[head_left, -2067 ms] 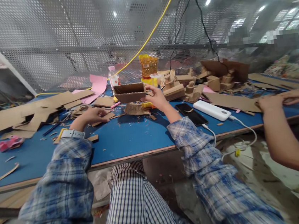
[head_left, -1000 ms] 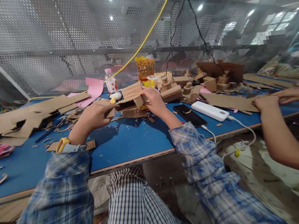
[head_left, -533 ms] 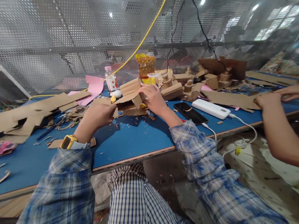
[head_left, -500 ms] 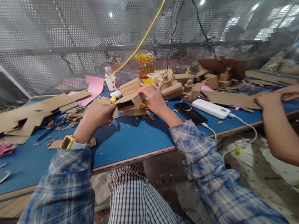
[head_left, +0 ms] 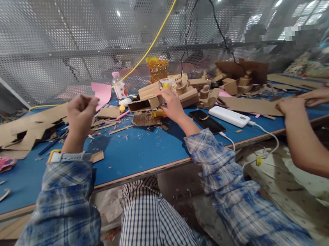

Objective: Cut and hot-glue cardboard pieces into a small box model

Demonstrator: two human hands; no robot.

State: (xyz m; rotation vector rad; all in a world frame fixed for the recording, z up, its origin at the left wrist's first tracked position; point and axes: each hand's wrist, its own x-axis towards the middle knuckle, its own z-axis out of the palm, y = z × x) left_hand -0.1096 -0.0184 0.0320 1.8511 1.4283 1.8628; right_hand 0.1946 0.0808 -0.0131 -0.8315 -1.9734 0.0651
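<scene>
My left hand [head_left: 80, 115] is raised over the left part of the table, its fingertips pinched together. Whether anything small sits between them cannot be made out. My right hand [head_left: 172, 104] grips the right end of a folded cardboard box [head_left: 143, 104], whose open side faces me. Under that box lies a rough brown piece of cardboard [head_left: 146, 118], and a yellow tool handle [head_left: 159, 113] shows just below my right fingers. A pink stick [head_left: 123, 115] and cardboard scraps lie left of the box.
Cardboard sheets [head_left: 29, 127] cover the table's left. A pink-capped bottle [head_left: 119, 86] and an orange bag [head_left: 158, 69] stand behind. To the right are a black phone [head_left: 207, 121] and a white power bank [head_left: 229, 116] with a cable. Another person's hands [head_left: 293, 105] rest on cardboard at far right.
My left hand has left the cardboard box and moved up and to the left. My right hand still holds the box, whose open side now shows more fully.
</scene>
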